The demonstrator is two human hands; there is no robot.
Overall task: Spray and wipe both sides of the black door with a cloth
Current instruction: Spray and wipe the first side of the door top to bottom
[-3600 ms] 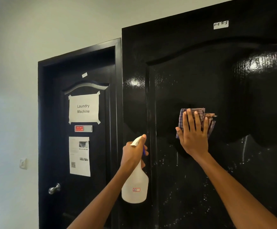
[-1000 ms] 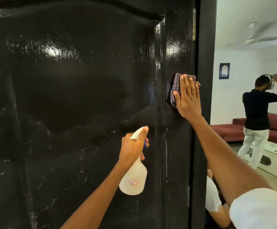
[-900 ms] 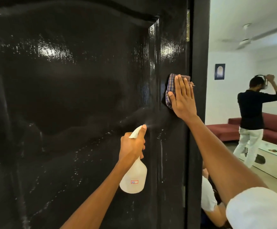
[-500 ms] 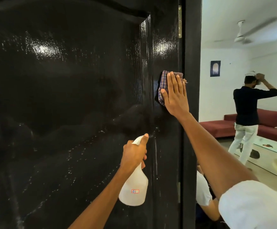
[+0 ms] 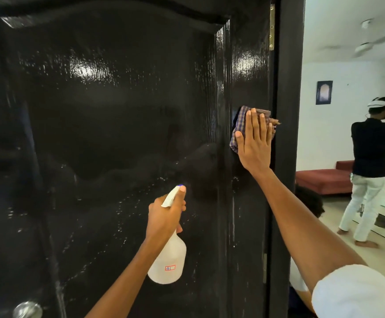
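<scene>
Black door [image 5: 118, 134] fills the view, wet droplets across its lower panel. Right hand [image 5: 254, 143], fingers straight, presses checked cloth [image 5: 239, 125] flat against the hinge-side stile at 2 o'clock. Left hand [image 5: 164, 216] grips white spray bottle [image 5: 168, 260] at 6 o'clock, finger curled on trigger.

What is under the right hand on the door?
A folded checked cloth lies under the right hand, pressed flat against the black door. The door surface beneath the cloth is covered.

Glossy black door [image 5: 118, 134] — spray-flecked — checked cloth [image 5: 239, 127] flat against its hinge-side edge.
</scene>
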